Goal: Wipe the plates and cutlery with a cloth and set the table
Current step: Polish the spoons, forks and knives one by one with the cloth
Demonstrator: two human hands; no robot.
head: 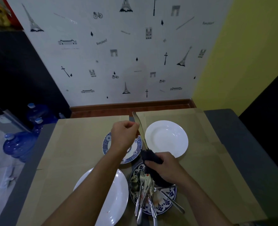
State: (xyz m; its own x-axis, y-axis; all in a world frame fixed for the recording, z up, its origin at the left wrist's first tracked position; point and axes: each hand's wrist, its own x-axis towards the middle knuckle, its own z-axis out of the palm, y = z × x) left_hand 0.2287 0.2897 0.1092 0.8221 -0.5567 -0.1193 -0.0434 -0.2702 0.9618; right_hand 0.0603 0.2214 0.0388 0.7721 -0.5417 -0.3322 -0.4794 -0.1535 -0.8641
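My left hand [124, 134] grips the upper part of a long piece of cutlery [139, 126] that slants up and away over the table. My right hand [165, 167] is closed on a dark cloth [151, 158] wrapped around that cutlery's lower end. A white plate [166, 138] lies at the far right. A blue-patterned plate [106, 144] lies under my left wrist. Another white plate [117, 198] sits near left. A blue-patterned plate [166, 203] near right holds several forks and spoons [144, 193].
Flattened cardboard [79, 144] covers the grey table [242, 144]. Blue water jugs [19, 145] stand on the floor at the left. A patterned wall rises just behind the table's far edge.
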